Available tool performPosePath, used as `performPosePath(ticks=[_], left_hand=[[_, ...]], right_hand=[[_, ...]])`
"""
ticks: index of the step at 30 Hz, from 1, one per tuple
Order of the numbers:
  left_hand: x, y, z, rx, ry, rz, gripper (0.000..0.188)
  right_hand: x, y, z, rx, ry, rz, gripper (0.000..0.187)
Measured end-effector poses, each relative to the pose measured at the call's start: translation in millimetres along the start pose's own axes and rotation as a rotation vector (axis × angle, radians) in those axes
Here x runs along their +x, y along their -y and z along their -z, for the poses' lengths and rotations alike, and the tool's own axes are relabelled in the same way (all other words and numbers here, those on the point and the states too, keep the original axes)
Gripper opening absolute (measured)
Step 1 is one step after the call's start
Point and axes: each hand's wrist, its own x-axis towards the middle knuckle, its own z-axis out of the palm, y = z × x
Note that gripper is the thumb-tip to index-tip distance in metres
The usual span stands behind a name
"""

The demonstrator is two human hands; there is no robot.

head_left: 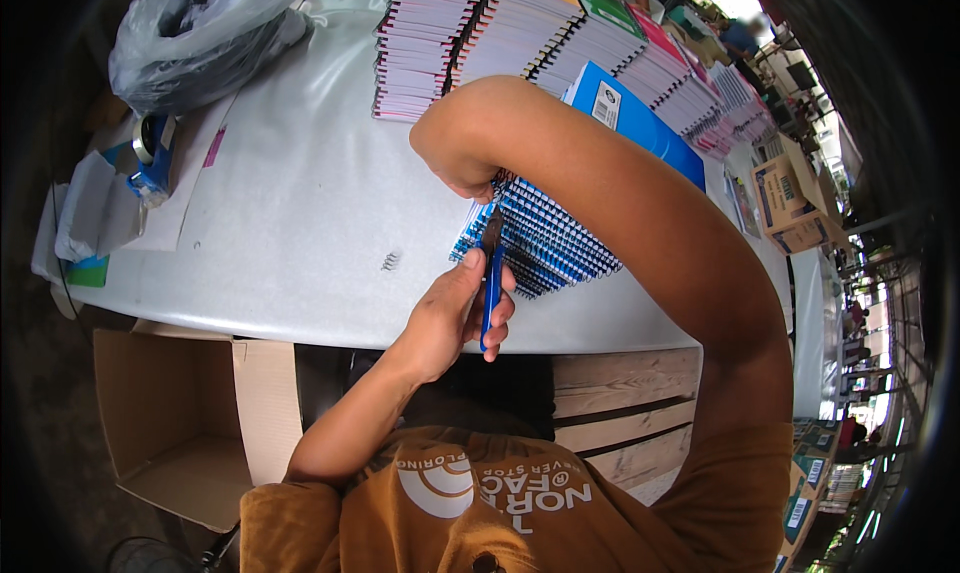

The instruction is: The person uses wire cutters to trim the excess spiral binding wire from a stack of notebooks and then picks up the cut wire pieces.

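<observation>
My left hand (450, 308) is closed round the blue handles of a pair of cutting pliers (492, 283). Their dark jaws point away from me, against the corner of a stack of spiral-bound notebooks (560, 238) with blue edges and dark wire coils. My right arm bends across from the right, and my right hand (465, 143) is curled down at the far left corner of that stack, just beyond the jaws. Its fingers are mostly hidden, so what they pinch does not show. Behind the forearm lies a blue-covered notebook (640, 123) with a white label.
Tall rows of spiral-bound books (430, 48) stand along the far side. A loose wire coil (391, 261) lies on the white tabletop (300, 213). At left are a blue tape dispenser (150, 168) and a plastic bag (205, 53); below, an open carton (180, 413). Another carton (790, 198) stands right.
</observation>
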Motion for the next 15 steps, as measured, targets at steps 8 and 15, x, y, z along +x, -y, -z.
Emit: performPosePath(ticks=[8,15], left_hand=[[10,-18,-34,0.078,-0.314,-0.028,0.057],[11,-10,-38,-0.011,-0.298,-0.058,0.052]], right_hand=[[0,-2,0,-0.006,-0.019,0.033,0.018],[-5,3,-1,-0.025,-0.035,0.008,0.018]])
